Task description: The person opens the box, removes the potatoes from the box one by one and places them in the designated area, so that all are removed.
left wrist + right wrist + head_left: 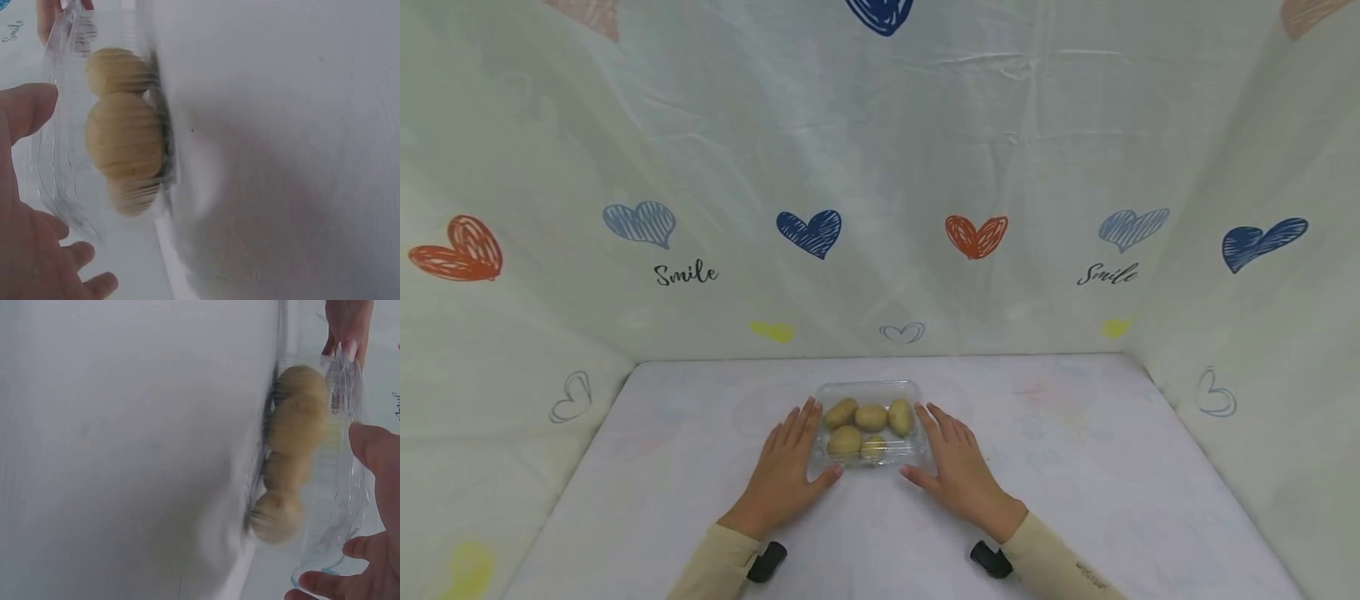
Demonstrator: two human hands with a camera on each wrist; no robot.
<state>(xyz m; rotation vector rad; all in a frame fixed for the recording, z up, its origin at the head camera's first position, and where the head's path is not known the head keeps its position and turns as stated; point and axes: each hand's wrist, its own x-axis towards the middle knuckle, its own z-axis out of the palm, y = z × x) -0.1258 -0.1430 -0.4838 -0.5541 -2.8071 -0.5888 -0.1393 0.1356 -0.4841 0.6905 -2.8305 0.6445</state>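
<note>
Clamshell box [868, 423] of clear plastic sits on the white table [1075, 467] near its middle, lid down as far as can be told, with five small potatoes [871, 417] inside: three along the far side, two nearer the person. Left hand [786, 471] lies flat on the table against the box's left wall, fingers straight and spread, thumb reaching along the near edge; it clamps nothing. Right hand [958, 471] mirrors it against the right wall, fingers likewise extended, thumb pointing inward, touching rather than gripping. Both wrist views confirm thin, flexible walls [59, 156] and potatoes [294, 419] resting loose on the floor of the box. Risk assessment: the plastic looks light and slick, so uneven pressure from the two sides could make the box skid or twist on the cloth. Squeezing too hard would likely buckle the walls or pop the lid. Any tilt would roll the potatoes to one end and shift the weight. Whether the lid is latched cannot be determined.
</note>
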